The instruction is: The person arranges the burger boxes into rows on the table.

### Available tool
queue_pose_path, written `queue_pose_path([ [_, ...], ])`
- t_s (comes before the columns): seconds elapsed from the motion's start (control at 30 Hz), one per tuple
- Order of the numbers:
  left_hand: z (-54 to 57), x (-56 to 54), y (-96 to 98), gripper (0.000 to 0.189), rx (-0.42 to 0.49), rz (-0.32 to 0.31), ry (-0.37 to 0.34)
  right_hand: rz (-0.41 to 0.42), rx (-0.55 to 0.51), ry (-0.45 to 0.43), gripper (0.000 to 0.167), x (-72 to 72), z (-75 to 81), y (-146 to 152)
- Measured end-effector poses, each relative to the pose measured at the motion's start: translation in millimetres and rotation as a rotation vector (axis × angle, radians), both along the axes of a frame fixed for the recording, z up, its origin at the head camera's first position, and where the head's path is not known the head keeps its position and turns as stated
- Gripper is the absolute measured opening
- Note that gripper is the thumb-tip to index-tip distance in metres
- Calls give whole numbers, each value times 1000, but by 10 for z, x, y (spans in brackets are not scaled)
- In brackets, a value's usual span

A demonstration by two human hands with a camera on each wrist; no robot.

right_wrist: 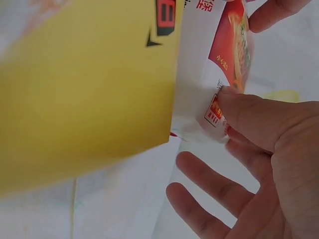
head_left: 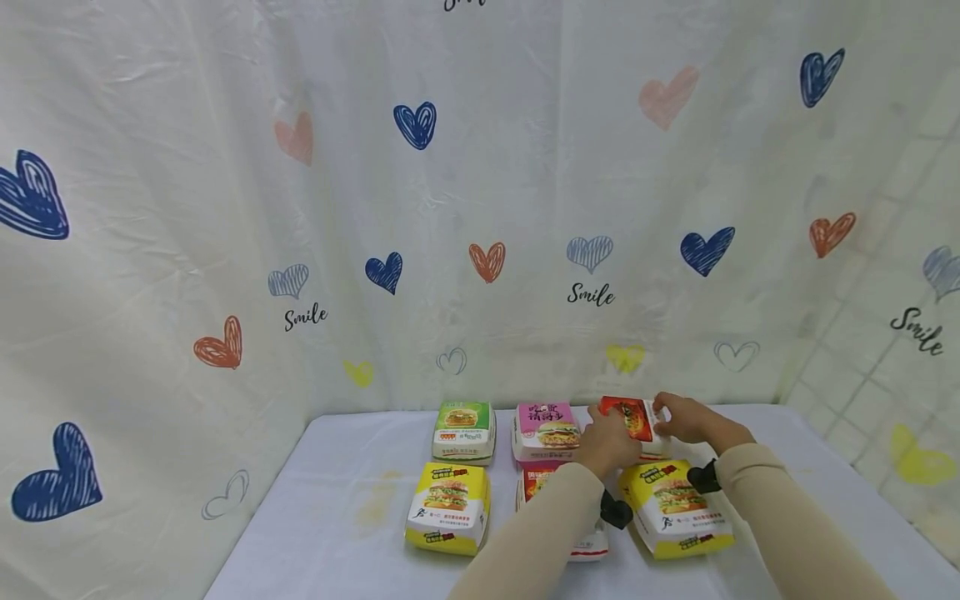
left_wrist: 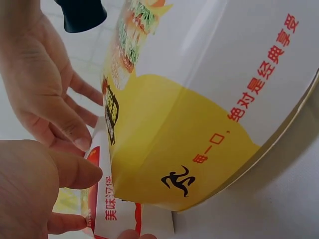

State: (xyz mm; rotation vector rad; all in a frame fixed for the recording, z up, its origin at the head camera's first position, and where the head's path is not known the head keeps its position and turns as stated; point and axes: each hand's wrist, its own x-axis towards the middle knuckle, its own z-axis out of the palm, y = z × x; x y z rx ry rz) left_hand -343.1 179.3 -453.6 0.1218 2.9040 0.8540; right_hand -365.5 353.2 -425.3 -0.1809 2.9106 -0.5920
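A red-and-white burger box (head_left: 633, 419) is at the back right of the table, held between both hands. My left hand (head_left: 609, 440) grips its left side; in the left wrist view the thumb and fingertips (left_wrist: 130, 234) lie along the box. On the opposite side my right hand (head_left: 692, 422) pinches it, thumb (right_wrist: 239, 102) on the printed face, lower fingers spread off it. Just in front sits a yellow-and-white burger box (head_left: 678, 508), which fills much of both wrist views. Whether the red box's underside touches the table is hidden.
A pink burger box (head_left: 546, 429) and a green one (head_left: 463, 432) stand along the back. In front are a yellow box (head_left: 447, 508) and another red-and-white box (head_left: 588, 546), partly covered by my left sleeve. A heart-printed curtain (head_left: 480, 192) hangs behind the white table (head_left: 330, 508).
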Motion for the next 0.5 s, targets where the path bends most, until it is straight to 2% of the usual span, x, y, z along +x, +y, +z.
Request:
queue_pose_path([
  [0.13,-4,-8,3,57,0,-2,13,-6,-4,-2,35,16,19,0],
  [0.37,-40,-40,18,56,-14,4,39,69,-11,87,42,50,-6,50],
  [0.5,-56,-45,22,59,-25,12,44,82,-9,104,43,54,-33,75],
])
